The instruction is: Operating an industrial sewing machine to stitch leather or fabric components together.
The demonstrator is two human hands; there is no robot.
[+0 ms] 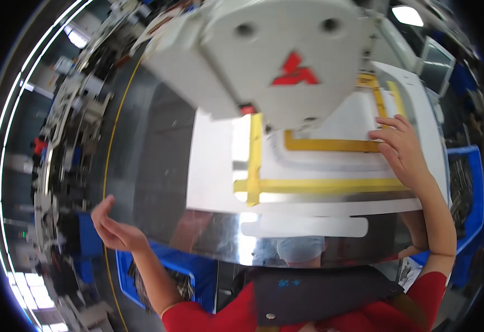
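Out to the left, past the edge of the shiny metal table point(159, 216), my left hand point(116, 228) is raised with its fingers stretched out, holding nothing. My right hand point(401, 145) is over the right part of the white work surface point(214, 166), fingers spread. Its fingertips are at the right end of an orange-brown frame point(330, 145); whether they touch it I cannot tell. Yellow tape strips point(330, 186) run along the white surface near the frame. Above it hangs a large white machine head point(275, 50) with a red emblem, hiding part of the frame.
A blue bin point(126, 276) with bundled dark pieces stands below the table's left edge. Another blue bin point(477, 193), similarly filled, is at the right. A yellow floor line point(109, 144) runs along the left, with more machines point(59, 133) beyond it.
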